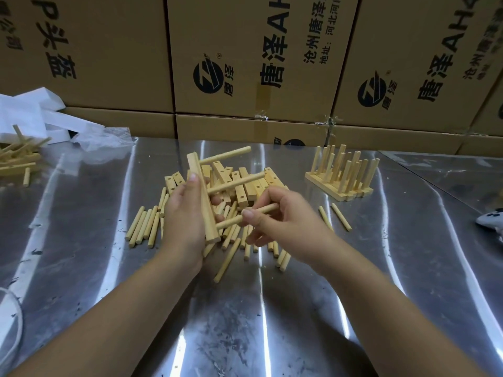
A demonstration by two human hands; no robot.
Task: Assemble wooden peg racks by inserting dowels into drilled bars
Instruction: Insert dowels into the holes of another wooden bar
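We see the left hand [185,216] gripping a bar [204,202] upright just before the pile [251,190] of drilled bars, fingers curled round it; two dowels [226,158] already stand out of its upper holes; the right hand [283,221] pinches a third dowel [231,222] between thumb and fingers, its tip at the bar's lower end; whether it is seated we cannot tell. Finished racks [340,180] stand right of the pile; loose dowels [147,227] lie around it on the desk [245,308]; we judge much remains.

The right hand [283,224] hides some loose dowels [144,227]; a black-and-white object [494,224] is cropped
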